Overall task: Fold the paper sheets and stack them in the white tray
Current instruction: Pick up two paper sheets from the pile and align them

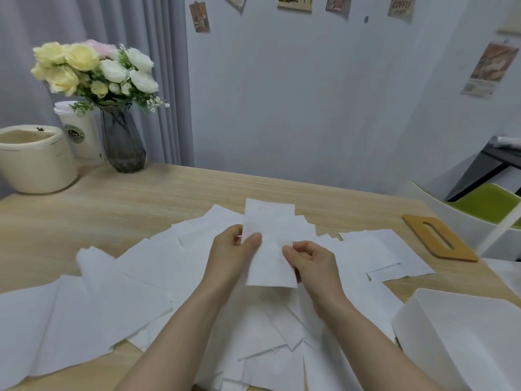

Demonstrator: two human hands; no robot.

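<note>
Left hand and right hand each pinch a side edge of a thin, floppy, seemingly folded paper sheet above a paper-strewn counter; light, creases easily

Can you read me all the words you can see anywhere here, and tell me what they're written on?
"COFFEE", with a smaller blurred word under it: on the card pinned at the top of the wall.
Round green logo on the paper cup: lettering too small to read.
Poster on the right wall: text too blurred.
Other wall cards: no readable words.
</note>
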